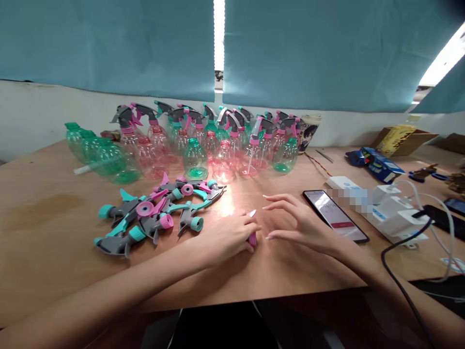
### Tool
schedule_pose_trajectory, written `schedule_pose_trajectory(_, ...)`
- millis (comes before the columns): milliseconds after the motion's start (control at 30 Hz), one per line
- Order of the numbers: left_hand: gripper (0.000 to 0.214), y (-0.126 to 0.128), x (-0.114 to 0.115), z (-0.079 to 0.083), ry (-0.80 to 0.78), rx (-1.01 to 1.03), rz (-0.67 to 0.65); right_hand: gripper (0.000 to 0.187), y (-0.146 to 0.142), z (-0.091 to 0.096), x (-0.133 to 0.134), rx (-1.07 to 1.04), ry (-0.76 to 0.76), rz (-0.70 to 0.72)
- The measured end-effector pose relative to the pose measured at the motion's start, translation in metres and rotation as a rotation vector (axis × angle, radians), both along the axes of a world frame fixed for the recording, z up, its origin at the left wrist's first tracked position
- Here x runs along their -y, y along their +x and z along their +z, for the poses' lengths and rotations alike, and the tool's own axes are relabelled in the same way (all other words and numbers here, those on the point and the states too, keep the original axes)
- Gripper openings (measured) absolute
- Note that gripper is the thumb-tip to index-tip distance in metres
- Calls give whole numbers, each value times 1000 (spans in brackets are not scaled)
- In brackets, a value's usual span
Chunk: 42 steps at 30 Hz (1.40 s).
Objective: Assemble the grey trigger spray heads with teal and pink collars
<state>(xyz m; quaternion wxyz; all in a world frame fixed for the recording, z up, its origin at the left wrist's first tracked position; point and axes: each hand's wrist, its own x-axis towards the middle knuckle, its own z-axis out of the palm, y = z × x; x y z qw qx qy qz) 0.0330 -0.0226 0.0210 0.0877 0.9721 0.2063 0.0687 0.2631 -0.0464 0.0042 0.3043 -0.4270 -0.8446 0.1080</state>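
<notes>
My left hand (232, 235) rests on the wooden table (51, 218), its fingers curled round a small pink part (252, 238). Just right of it, my right hand (296, 220) hovers low over the table with fingers spread and nothing in them. A heap of loose spray-trigger heads (156, 215) in grey, teal and pink lies left of my left hand. Behind them stand many pink and green clear bottles (196, 155), some fitted with trigger heads, some bare.
A phone (336, 215) with a lit screen lies right of my right hand. White boxes and chargers (388, 213) with cables sit further right, plus a blue packet (374, 162) and a cardboard box (399, 138). A cup (308, 131) stands by the wall.
</notes>
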Motion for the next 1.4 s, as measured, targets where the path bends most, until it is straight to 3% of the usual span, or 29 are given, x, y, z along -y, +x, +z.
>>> schedule_pose_trajectory(167,40,4,1,-3,100,-76,237,21,-8,6,-9,-150,112,-31)
schedule_pose_trajectory(300,26,-3,-3,-2,58,-67,272,11,-27,12,-19,-232,73,-99)
schedule_pose_trajectory(400,14,-12,-6,-2,-84,153,304,11,-41,8,-28,-330,52,-143)
schedule_pose_trajectory(500,21,-21,-5,-5,-244,432,417,10,-49,-3,-35,-476,53,-145)
schedule_pose_trajectory(633,24,-25,-2,-15,-414,577,547,12,-54,-16,-32,-583,100,-98)
schedule_pose_trajectory(933,28,-24,1,-31,-433,546,461,30,-57,-17,-14,-542,-17,31)
schedule_pose_trajectory(1167,24,-25,1,-33,-394,538,406,40,-59,-16,-11,-395,47,120)
schedule_pose_trajectory(1400,25,-23,0,-34,-319,551,336,32,-56,1,-15,-362,-306,203)
